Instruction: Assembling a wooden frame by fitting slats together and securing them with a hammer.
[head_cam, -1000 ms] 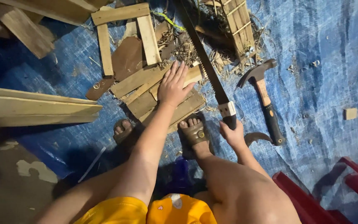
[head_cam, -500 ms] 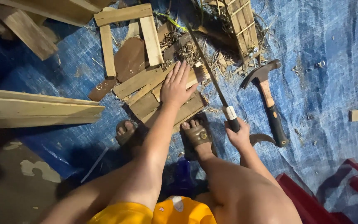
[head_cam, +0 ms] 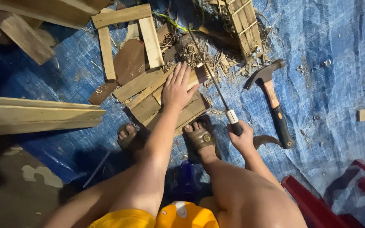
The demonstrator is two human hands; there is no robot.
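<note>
At the bottom of the frame are my yellow shorts (head_cam: 148,219) and my bare knees, and to the lower right the edge of a red plastic chair (head_cam: 317,207). Just above that, in the middle, my two feet sit in brown sandals: the right foot (head_cam: 200,137) is planted at the near end of the wood, the left foot (head_cam: 126,136) a little to the left of it in shadow. My right hand (head_cam: 241,137), right of centre, is closed tight around the dark handle of a hand saw (head_cam: 216,84); its thin blade runs up and to the left from my fist toward the centre top of the frame. My left hand (head_cam: 179,86) lies flat, fingers spread wide, pressing down on a stack of short wooden slats (head_cam: 148,101) just left of the blade; the blade passes beside my fingertips at the far end of the top slat. To the right of the saw a claw hammer (head_cam: 273,101) with a black grip lies on the blue tarp (head_cam: 326,84). At the left edge long pale boards (head_cam: 34,116) are stacked. Farther up, a small open wooden frame (head_cam: 123,29) lies at upper centre-left, with a heap of curled shavings (head_cam: 199,50) and a slatted crate piece (head_cam: 243,25) toward the top centre. A small wood block (head_cam: 364,115) sits alone at the right.
</note>
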